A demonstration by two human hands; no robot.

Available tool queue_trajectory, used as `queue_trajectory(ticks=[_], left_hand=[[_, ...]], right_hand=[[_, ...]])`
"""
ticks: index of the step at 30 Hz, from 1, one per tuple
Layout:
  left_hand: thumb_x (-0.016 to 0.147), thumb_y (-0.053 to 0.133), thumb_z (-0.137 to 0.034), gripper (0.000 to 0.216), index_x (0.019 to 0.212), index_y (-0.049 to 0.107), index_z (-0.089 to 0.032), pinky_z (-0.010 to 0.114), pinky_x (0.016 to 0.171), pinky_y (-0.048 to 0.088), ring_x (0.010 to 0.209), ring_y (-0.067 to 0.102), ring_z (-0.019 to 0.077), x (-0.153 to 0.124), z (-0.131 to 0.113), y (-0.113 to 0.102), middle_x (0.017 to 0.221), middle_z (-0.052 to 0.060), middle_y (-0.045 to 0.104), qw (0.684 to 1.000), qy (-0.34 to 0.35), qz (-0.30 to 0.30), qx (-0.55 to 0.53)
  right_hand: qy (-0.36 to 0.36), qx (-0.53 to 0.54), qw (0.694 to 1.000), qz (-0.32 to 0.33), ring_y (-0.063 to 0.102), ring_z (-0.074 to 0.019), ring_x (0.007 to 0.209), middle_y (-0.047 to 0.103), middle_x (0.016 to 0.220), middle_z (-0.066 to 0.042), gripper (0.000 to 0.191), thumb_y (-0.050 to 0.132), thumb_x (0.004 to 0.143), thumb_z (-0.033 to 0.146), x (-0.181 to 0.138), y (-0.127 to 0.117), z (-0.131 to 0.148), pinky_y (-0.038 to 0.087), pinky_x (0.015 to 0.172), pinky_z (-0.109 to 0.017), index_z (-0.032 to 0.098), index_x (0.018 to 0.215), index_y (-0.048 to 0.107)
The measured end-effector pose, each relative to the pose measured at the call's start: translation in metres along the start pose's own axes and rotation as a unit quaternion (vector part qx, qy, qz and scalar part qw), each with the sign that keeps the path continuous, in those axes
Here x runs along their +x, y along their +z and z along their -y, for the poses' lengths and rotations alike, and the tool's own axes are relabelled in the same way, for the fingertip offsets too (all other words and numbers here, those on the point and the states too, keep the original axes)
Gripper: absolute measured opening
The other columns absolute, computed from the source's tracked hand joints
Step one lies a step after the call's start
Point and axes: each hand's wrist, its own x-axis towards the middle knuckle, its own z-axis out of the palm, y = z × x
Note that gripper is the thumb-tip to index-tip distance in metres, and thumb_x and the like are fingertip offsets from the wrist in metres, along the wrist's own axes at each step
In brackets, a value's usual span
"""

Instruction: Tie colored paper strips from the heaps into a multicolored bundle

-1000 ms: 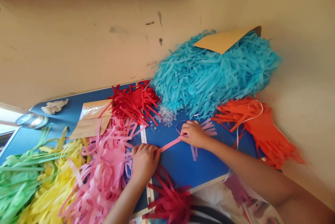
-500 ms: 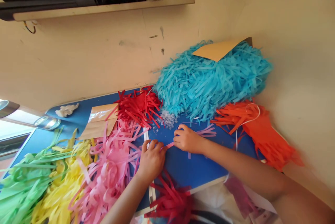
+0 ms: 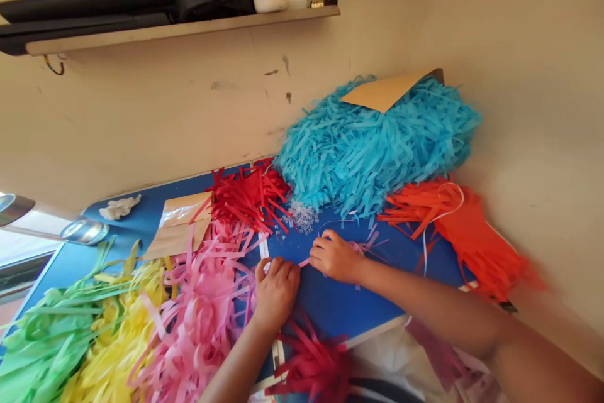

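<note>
Between my two hands runs a short length of pink paper strip (image 3: 304, 262), pinched at both ends above the blue table (image 3: 325, 296). My left hand (image 3: 277, 293) is closed on its left end, beside the pink fringed tissue paper (image 3: 207, 309). Closed on the other end is my right hand (image 3: 335, 256), with loose lilac strips (image 3: 370, 242) fanning out behind it. The fingertips of both hands are partly hidden. A small heap of clear plastic bits (image 3: 302, 217) lies just beyond my hands.
Blue fringed paper (image 3: 377, 145) is piled at the back, a brown envelope (image 3: 382, 93) on top. Red fringe (image 3: 252, 192), orange fringe (image 3: 472, 233), yellow fringe (image 3: 117, 340) and green fringe (image 3: 56, 334) lie around. A glass jar (image 3: 85, 231) is at left; a shelf (image 3: 189, 32) hangs above.
The view has tilted up slightly. My hands keep their hold on the pink strip, nearly in the same place; the lilac strips by my right hand have shifted.
</note>
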Motion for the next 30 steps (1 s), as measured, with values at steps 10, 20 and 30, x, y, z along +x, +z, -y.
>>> queue_trajectory(ticks=[10, 20, 30], left_hand=[[0.093, 0.056, -0.028, 0.019, 0.084, 0.073, -0.027, 0.041, 0.085, 0.037, 0.087, 0.062, 0.022, -0.016, 0.019, 0.005, 0.088, 0.001, 0.073, 0.987, -0.105, 0.025, -0.118], [0.094, 0.053, -0.035, 0.027, 0.078, 0.071, -0.023, 0.043, 0.085, 0.036, 0.087, 0.061, 0.0237, -0.012, 0.021, 0.005, 0.087, 0.004, 0.07, 0.987, -0.115, 0.034, -0.106], [0.094, 0.053, -0.03, 0.022, 0.078, 0.068, -0.022, 0.043, 0.082, 0.036, 0.088, 0.059, 0.0241, -0.006, 0.021, 0.002, 0.086, 0.005, 0.07, 0.99, -0.099, 0.064, -0.08]], right_hand=[[0.114, 0.164, 0.979, 0.042, 0.052, -0.0187, 0.093, 0.069, 0.091, -0.002, 0.015, 0.064, 0.093, 0.032, -0.018, 0.001, -0.033, 0.029, 0.082, -0.036, 0.022, 0.084, 0.073], [0.192, 0.222, 0.948, 0.121, 0.053, -0.0188, 0.086, 0.067, 0.081, -0.001, 0.013, 0.07, 0.08, 0.018, 0.006, -0.01, -0.038, 0.03, 0.072, -0.032, 0.021, 0.067, 0.071], [0.211, 0.216, 0.941, 0.152, 0.055, -0.0197, 0.086, 0.069, 0.081, -0.002, 0.014, 0.068, 0.078, 0.016, 0.01, -0.014, -0.038, 0.034, 0.073, -0.032, 0.021, 0.065, 0.069]])
